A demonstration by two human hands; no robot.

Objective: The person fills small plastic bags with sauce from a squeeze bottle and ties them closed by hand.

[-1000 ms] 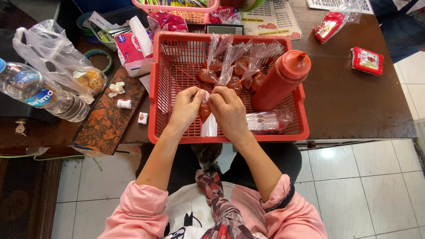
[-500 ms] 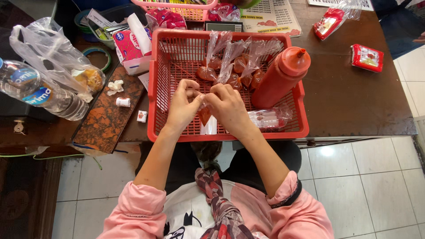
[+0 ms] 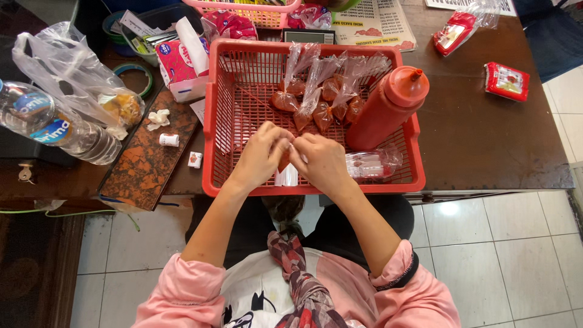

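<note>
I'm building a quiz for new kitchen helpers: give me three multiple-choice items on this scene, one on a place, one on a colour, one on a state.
1. Where is the red squeeze bottle?
A. on the floor
B. in the red basket
C. on the wooden board

2. What colour are the person's sleeves?
A. pink
B. green
C. black

3. How are the left hand and right hand placed?
A. far apart
B. together at a small sauce bag
C. flat on the table

B: it leans inside the basket.
A: both cuffs are pink.
B: fingertips meet there.

Small clear bag of red sauce (image 3: pixel 285 159), pinched upright over the red basket (image 3: pixel 243 91).
</note>
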